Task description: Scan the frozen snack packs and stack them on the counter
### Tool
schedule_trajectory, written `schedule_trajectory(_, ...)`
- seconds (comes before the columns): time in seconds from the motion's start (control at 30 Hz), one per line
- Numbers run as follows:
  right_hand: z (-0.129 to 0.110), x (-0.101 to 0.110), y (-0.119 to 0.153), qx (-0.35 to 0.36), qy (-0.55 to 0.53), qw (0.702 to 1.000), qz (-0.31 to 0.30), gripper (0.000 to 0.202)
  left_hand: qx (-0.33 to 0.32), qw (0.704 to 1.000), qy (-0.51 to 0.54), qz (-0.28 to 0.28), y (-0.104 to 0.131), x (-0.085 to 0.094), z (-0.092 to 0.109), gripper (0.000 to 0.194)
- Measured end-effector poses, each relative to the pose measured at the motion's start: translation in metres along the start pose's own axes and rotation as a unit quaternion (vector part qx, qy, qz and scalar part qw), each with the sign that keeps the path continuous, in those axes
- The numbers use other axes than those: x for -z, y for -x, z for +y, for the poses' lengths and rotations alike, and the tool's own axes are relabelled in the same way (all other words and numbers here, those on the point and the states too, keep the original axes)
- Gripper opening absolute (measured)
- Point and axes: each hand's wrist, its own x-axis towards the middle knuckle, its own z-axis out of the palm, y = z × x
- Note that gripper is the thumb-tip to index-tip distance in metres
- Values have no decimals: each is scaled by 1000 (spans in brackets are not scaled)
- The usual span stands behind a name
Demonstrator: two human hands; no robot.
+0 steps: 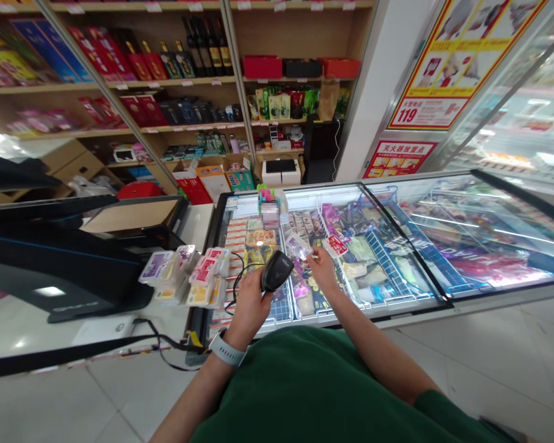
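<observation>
Green shirt (305, 387), bottom centre. Left hand (250, 300) grips barcode scanner (277, 271), right hand (323, 271) pinches plastic pack (298, 246). Looks mid-scan; stacked packs (206, 269) at left, status unclear.

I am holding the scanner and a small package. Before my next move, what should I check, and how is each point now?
1. Scanner held securely by left hand: ok, the fingers wrap its handle.
2. Small package held by right hand: ok, pinched at its near end.
3. Scanner's beam on the package: cannot tell, no beam shows.
4. Package's print readable: cannot tell, too small.
5. Stacked packs apart from both hands: ok.
6. One hand free: not ok, both are occupied.
</observation>
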Motion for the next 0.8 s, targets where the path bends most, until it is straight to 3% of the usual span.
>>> schedule_trajectory(0.8, 8, 0, -2, -2, -31, 999, -11, 30, 3, 1000, 7, 13, 3, -3, -1, 51)
